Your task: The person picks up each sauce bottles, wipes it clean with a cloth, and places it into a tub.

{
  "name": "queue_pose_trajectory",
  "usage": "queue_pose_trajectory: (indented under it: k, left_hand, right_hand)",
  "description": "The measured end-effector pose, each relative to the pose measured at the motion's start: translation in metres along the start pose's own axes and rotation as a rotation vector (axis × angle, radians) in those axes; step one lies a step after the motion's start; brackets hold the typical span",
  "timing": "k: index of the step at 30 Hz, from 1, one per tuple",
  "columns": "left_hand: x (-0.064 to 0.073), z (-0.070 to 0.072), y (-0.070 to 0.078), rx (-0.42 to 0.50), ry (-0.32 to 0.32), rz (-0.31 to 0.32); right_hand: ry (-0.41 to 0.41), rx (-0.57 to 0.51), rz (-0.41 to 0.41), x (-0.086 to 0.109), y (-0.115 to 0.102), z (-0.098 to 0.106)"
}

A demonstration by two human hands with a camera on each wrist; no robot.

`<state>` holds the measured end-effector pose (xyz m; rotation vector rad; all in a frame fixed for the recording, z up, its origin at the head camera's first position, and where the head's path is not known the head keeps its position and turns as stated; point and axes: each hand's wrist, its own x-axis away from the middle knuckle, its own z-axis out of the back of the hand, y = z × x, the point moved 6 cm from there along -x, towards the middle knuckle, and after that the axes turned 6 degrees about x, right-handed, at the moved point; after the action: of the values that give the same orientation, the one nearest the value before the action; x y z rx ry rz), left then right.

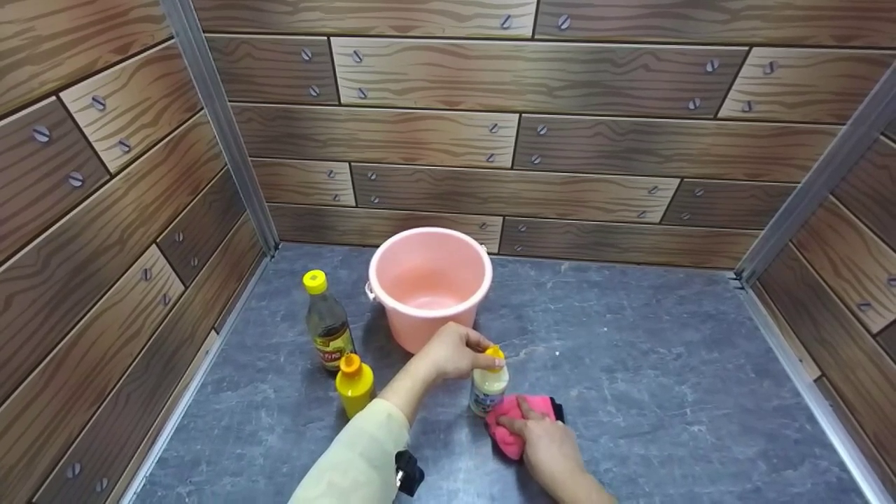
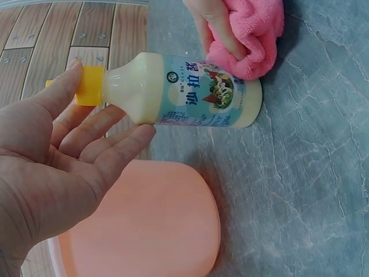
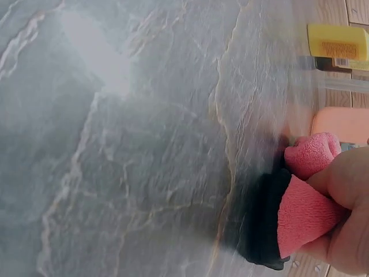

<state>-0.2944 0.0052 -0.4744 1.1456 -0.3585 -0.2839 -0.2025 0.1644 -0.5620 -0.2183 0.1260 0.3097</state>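
My left hand (image 1: 458, 353) pinches the yellow cap of a salad dressing bottle (image 2: 196, 92) between thumb and fingers. The bottle stands upright on the grey surface, its blue label printed with a salad picture. In my right hand (image 1: 549, 444) is a bunched pink cloth (image 2: 253, 34) with a black edge, pressed against the bottle's lower side. The right wrist view shows the cloth (image 3: 308, 219) gripped between thumb and fingers, close over the surface; the dressing bottle is mostly hidden there.
A pink bucket (image 1: 430, 315) stands behind my left hand. To the left are a dark sauce bottle (image 1: 329, 336) with a yellow cap and a yellow squeeze bottle (image 1: 355, 388). Wood-patterned walls (image 1: 434, 133) enclose the marbled grey surface (image 1: 665, 364).
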Motion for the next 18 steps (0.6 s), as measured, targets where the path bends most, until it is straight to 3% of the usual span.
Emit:
queue_pose_trajectory:
  k: [5, 8, 13, 18]
  left_hand:
    - [0.000, 0.000, 0.001, -0.017, -0.004, -0.029]
    - [-0.001, 0.000, 0.000, -0.016, -0.006, -0.030]
    - [0.000, 0.000, -0.002, 0.029, -0.012, -0.039]
    - [0.001, 0.001, -0.002, 0.039, -0.046, -0.060]
  right_hand:
    - [0.113, -0.025, -0.079, 0.003, 0.019, 0.008]
    - [0.231, -0.057, -0.098, 0.004, 0.032, 0.016]
    - [0.456, -0.092, -0.055, 0.007, 0.043, 0.031]
    - [0.555, -0.103, -0.004, 0.012, 0.044, 0.037]
